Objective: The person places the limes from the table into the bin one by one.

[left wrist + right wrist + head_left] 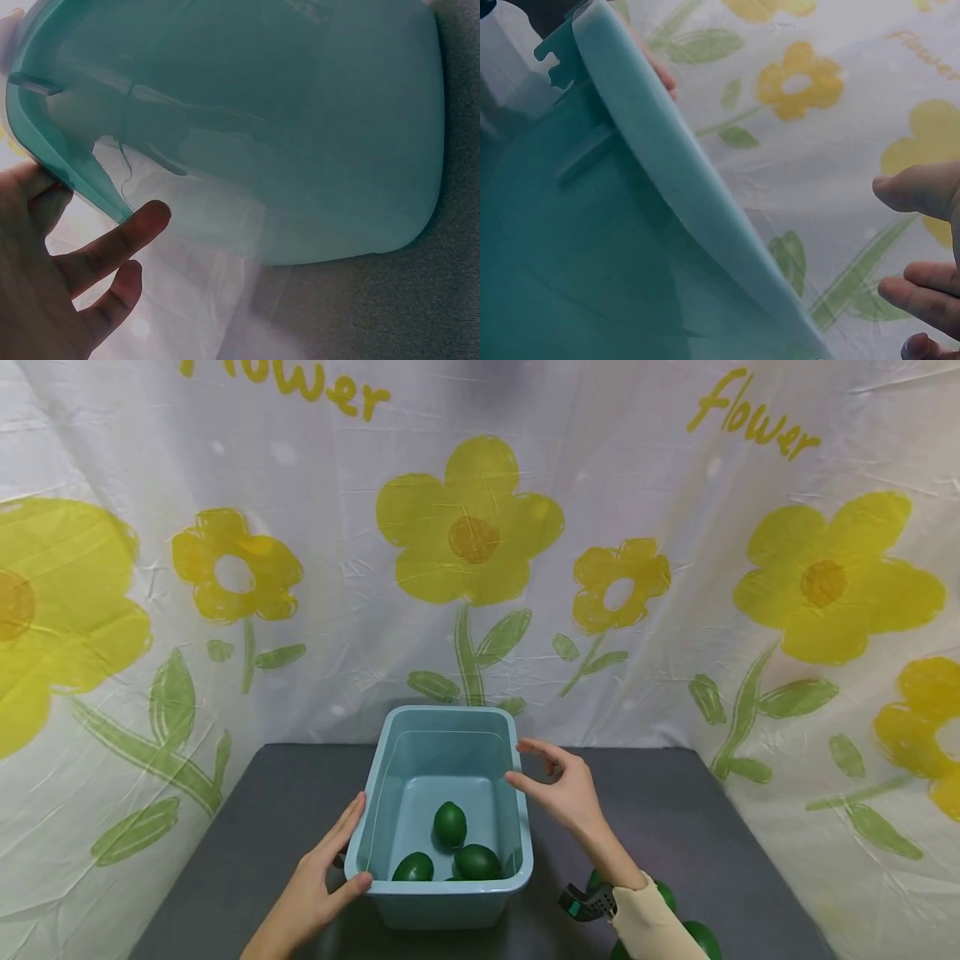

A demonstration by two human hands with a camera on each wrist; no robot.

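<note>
A pale blue-green rectangular plastic tub (442, 893) stands on a dark grey tabletop (247, 827), near its middle, open side up. Inside the tub lie three dark green, egg-shaped fruits with smooth skin, like limes: one (450, 823) sits toward the middle of the floor, and two (414, 867) (477, 862) lie side by side against the near wall, with the edge of something dark just showing between them.

One left hand (318, 881) rests against the tub's left near corner, its thumb hooked over the rim and its fingers lying nearly straight along the outer wall. The left wrist view shows those fingers (112, 244) spread just beside the tub's curved underside (300, 150).

One right hand (562, 785) is held open just beside the tub's right rim, with the fingers loosely extended; the index fingertip is at the rim, though whether it touches cannot be told. It grips nothing. The right wrist view shows its fingertips (919, 187) apart from the thick rim (675, 180).

More of the green fruits (701, 935) lie on the tabletop under the right forearm, partly hidden by a cream sleeve (652, 922); their count cannot be told.

Behind hangs a white cloth backdrop (330, 635) printed with yellow flowers.
</note>
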